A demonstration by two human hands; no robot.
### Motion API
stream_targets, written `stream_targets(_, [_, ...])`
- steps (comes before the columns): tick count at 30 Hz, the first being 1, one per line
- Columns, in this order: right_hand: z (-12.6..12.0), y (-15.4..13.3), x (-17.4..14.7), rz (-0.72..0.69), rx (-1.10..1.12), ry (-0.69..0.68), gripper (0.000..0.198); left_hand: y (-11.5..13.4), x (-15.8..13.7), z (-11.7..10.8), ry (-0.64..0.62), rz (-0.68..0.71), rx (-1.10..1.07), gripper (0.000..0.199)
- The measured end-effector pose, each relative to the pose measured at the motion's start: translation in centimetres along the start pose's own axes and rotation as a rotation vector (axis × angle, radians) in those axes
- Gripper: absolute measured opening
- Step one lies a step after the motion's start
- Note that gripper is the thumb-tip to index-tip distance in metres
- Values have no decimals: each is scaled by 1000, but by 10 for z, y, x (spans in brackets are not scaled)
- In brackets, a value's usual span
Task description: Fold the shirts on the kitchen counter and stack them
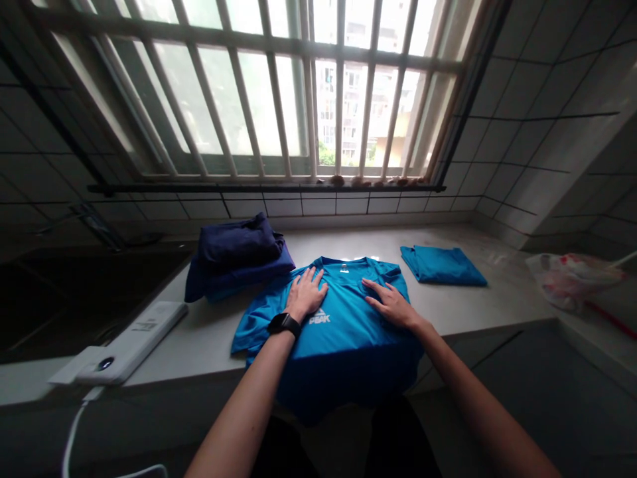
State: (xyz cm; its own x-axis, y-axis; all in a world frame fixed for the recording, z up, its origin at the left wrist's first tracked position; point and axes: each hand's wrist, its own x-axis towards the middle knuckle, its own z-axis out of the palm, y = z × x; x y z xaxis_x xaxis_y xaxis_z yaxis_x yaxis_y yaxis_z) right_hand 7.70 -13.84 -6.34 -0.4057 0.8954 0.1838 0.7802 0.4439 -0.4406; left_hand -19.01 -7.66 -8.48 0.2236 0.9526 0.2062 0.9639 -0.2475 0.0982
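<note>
A blue T-shirt (343,332) with a white logo and lettering lies spread on the countertop, collar toward the window, its lower part hanging over the front edge. My left hand (305,295), with a black watch on the wrist, rests on the shirt's upper left chest, fingers stretched out. On the upper right chest lies my right hand (391,303), fingers apart and touching the cloth. Neither hand grips anything. To the right sits a folded blue garment (442,264). A stack of folded dark blue and purple clothes (239,255) stands to the left.
A white power bank (144,332) with a cable lies at the counter's left front, beside the dark sink (74,299) with its faucet (97,226). A plastic bag (572,275) sits at the far right. Behind the counter (338,242) is a barred window (279,99).
</note>
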Motion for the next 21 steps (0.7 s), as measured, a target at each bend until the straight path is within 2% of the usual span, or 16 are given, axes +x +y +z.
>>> stream_targets(2, [-4, 2, 1, -38, 145, 29, 57, 0, 0, -2, -21, 1, 25, 56])
stream_targets(4, [-4, 2, 3, -22, 176, 54, 57, -1, -2, -5, -36, 3, 47, 56])
stream_targets(10, [4, -9, 8, 69, -241, -45, 55, 15, -11, -30, -40, 79, 130, 53])
stream_targets(14, [5, -12, 10, 54, -292, -72, 57, 32, -26, -56, -27, 225, 183, 48])
stream_targets(16, [6, -10, 10, 47, -282, -59, 57, 27, -42, -69, 24, 109, 221, 46])
stream_targets(19, [9, -8, 11, 51, -249, -28, 55, -5, -71, -84, 106, -344, 286, 40])
stream_targets(20, [10, -7, 11, 54, -239, -20, 54, -20, -80, -89, 78, -471, 283, 43])
stream_targets(21, [11, -7, 12, 59, -229, -14, 54, -35, -88, -94, 19, -540, 258, 46])
